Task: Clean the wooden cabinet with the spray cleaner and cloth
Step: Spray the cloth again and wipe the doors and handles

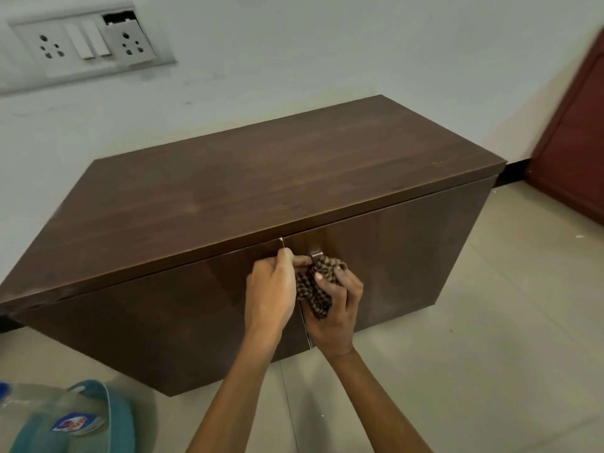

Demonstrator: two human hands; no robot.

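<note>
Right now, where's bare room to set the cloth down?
The cabinet top is bare from wall to front edge. Floor tiles right of it, toward the reddish door, are free. Crowded: the front's centre seam, where left hand meets right hand gripping the cloth; a bottle lower left.

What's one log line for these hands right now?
left hand: curled at door seam | right hand: grips cloth against handle | place: cabinet front
</note>
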